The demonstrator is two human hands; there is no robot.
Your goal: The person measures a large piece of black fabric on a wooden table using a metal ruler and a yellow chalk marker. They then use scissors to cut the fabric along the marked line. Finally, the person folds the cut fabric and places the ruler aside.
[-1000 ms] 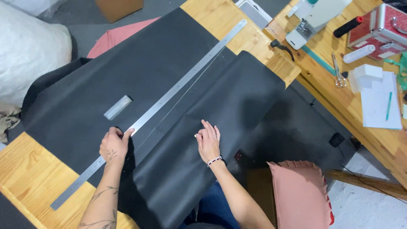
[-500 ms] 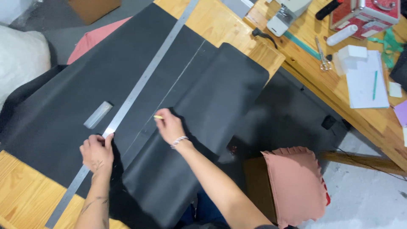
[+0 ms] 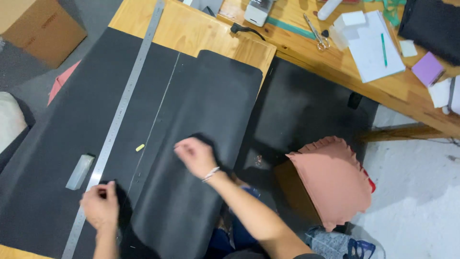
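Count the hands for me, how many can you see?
2. The left hand rests by the near end of the long metal ruler; the right hand presses the black sheet.

Soft, even light falls from overhead, with no hard shadows. The moving right hand (image 3: 194, 156) and left hand (image 3: 100, 206) are motion-blurred. A dull sheen lies on the black leather sheet (image 3: 201, 110).
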